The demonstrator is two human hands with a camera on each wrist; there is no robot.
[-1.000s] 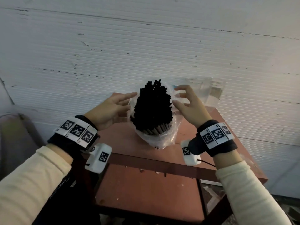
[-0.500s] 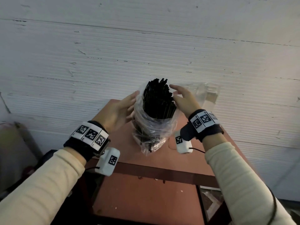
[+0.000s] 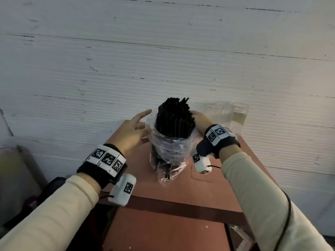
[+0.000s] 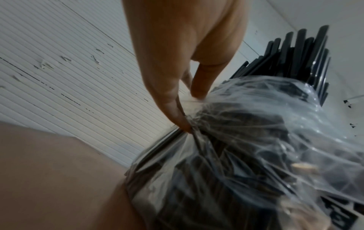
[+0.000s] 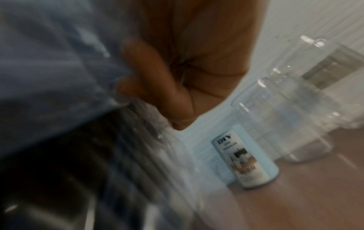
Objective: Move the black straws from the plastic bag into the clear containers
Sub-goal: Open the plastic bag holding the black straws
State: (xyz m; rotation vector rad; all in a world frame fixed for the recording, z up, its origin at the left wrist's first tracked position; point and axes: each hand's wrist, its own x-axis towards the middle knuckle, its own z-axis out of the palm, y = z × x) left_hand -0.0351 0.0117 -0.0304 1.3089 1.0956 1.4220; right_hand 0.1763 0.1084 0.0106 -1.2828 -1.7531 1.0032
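Observation:
A thick bundle of black straws (image 3: 174, 120) stands upright on the table, its top half sticking out of a crumpled clear plastic bag (image 3: 170, 151). My left hand (image 3: 143, 124) is at the bag's left side; in the left wrist view the left hand (image 4: 187, 112) pinches a fold of the plastic bag (image 4: 256, 140). My right hand (image 3: 194, 118) grips the bag's rim on the right, fingers curled against the plastic bag (image 5: 59, 70) in the blurred right wrist view. Clear containers (image 3: 237, 116) stand at the table's back right, beyond my right hand.
The small reddish-brown table (image 3: 181, 192) stands against a ribbed white wall (image 3: 163, 60). A pale blue labelled can (image 5: 246, 158) stands beside the clear containers (image 5: 285, 116). A lower shelf of the table shows below the front rail. Dark clutter lies on the floor at left.
Both hands have slid the bag down the bundle, baring more of the straws. The bundle now stands more upright and a little farther back on the table.

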